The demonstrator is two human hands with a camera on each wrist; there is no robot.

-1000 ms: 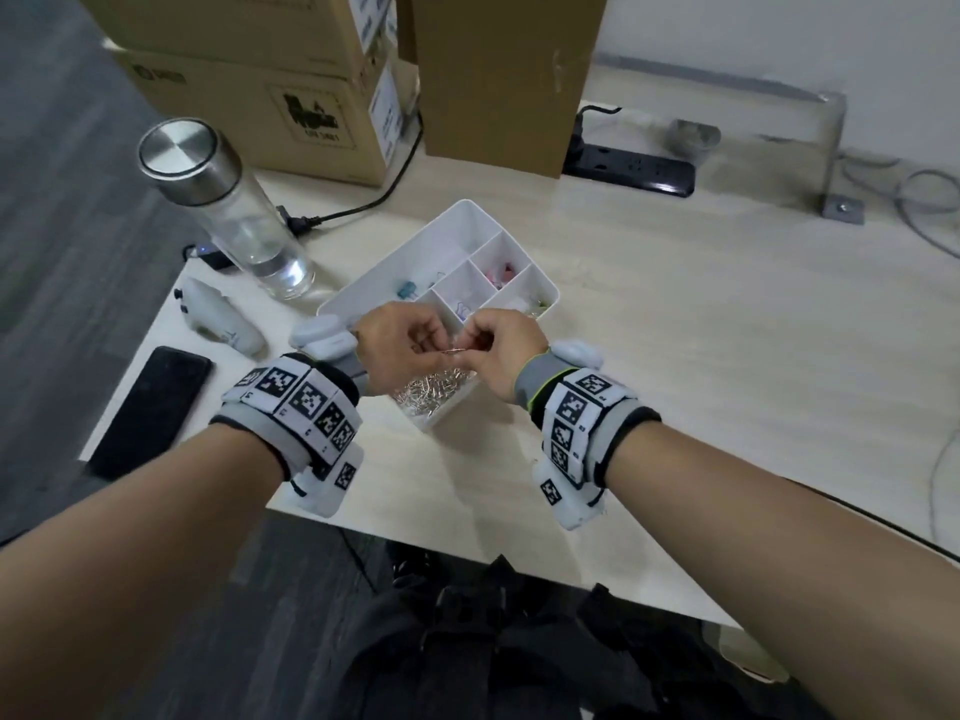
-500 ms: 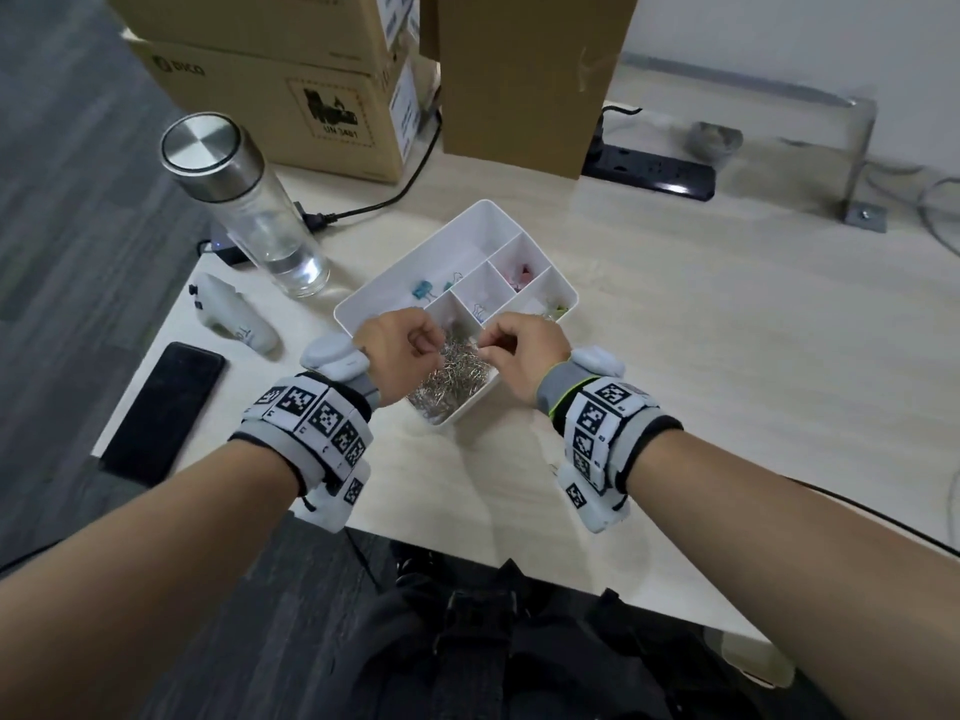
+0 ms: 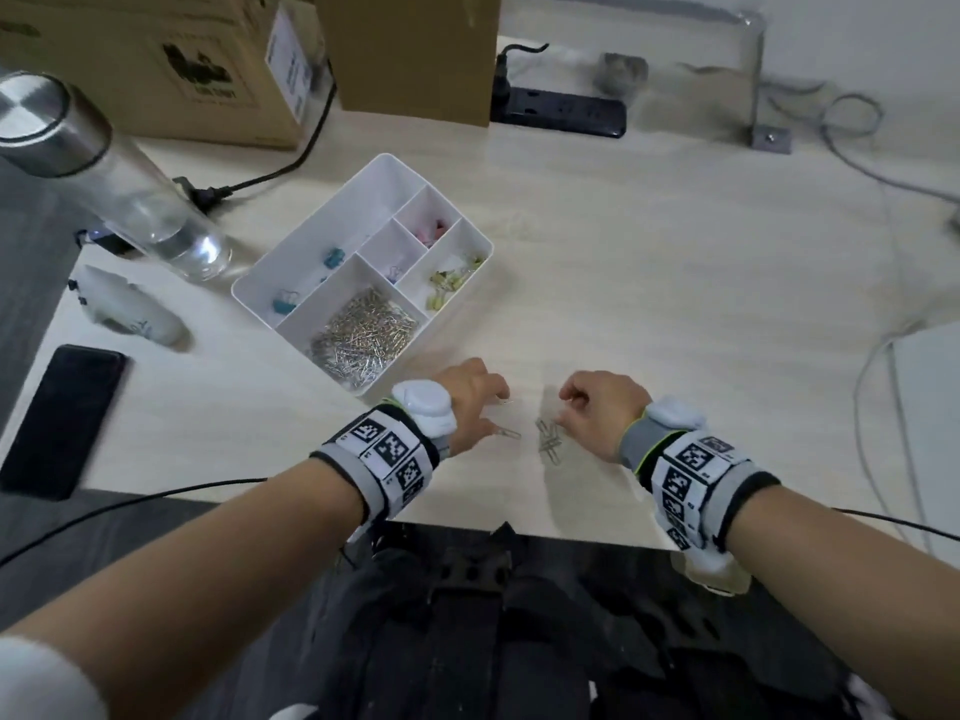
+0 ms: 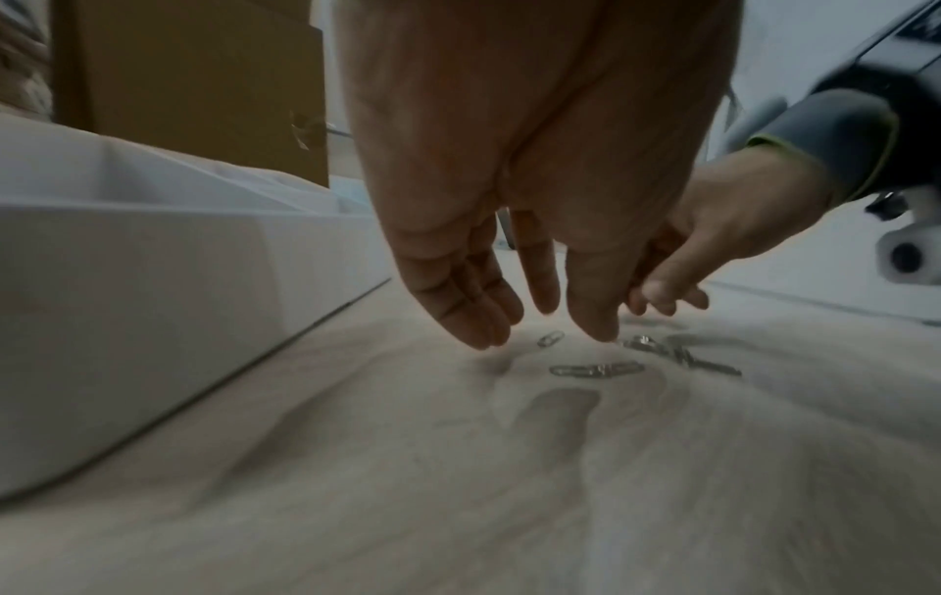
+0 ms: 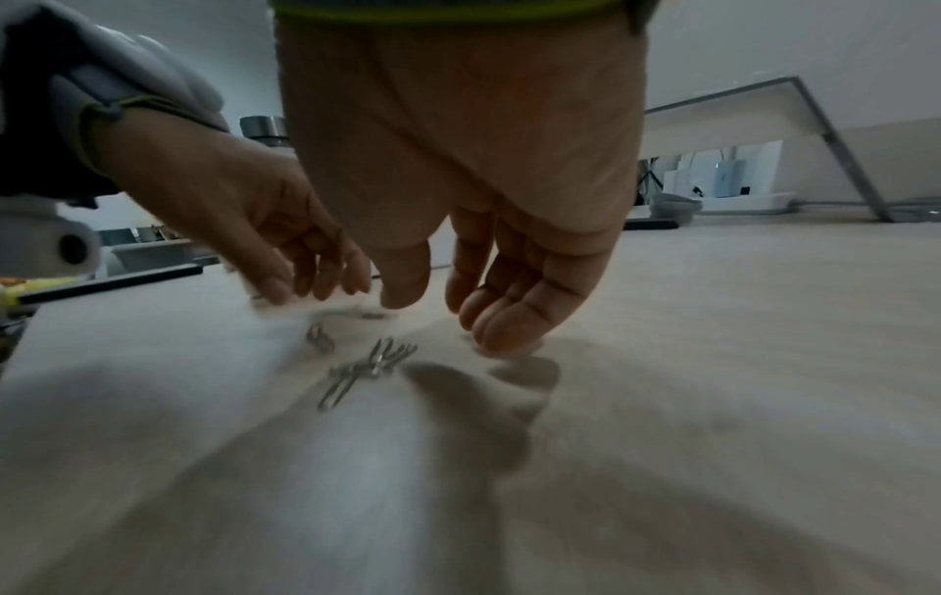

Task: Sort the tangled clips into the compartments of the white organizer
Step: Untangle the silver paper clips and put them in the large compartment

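The white organizer [image 3: 337, 210] stands left of centre on the table; its near compartment holds a pile of silver paper clips [image 3: 363, 335], and other compartments hold blue, pink and yellow binder clips. Near the front edge a small tangle of silver clips [image 3: 549, 441] [image 5: 366, 368] lies on the table, with a loose clip pair [image 3: 506, 432] [image 4: 595, 369] to its left. My left hand [image 3: 493, 415] [image 4: 539, 326] hangs over the loose clips, fingers relaxed and holding nothing. My right hand [image 3: 563, 413] [image 5: 448, 318] hovers beside the tangle, loosely curled, nothing in it.
A glass bottle [image 3: 130, 189], a white device [image 3: 130, 309] and a black phone [image 3: 62, 418] lie to the left. Cardboard boxes [image 3: 156, 59] and a power strip [image 3: 561, 114] line the back. Cables [image 3: 872, 356] run down the right side.
Both hands have moved from over the organizer's paper clip compartment back to the table's front edge. A small tangle and loose clips now lie on the table between them.
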